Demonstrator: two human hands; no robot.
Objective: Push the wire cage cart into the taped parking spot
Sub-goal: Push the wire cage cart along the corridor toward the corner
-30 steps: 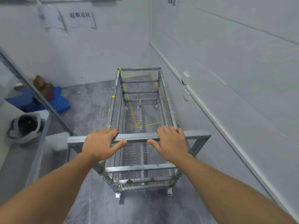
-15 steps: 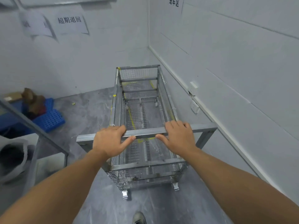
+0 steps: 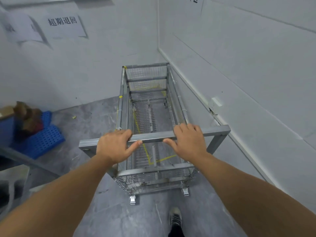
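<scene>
Head view: we note the left hand (image 3: 113, 147) and right hand (image 3: 188, 142) clenched on the wire cage cart (image 3: 152, 117) handle; cart straddles the yellow tape (image 3: 136, 124) beside the wall. Pushing under way; next, straight advance.

1. Even, cool, fairly bright light; no glare.
2. Soft shadows fall below and right of the paper signs (image 3: 65, 25) on the wall.
3. Signs and frame edges look smeared by blur.
4. Wide-angle bending curves wall lines right of the signs.
</scene>
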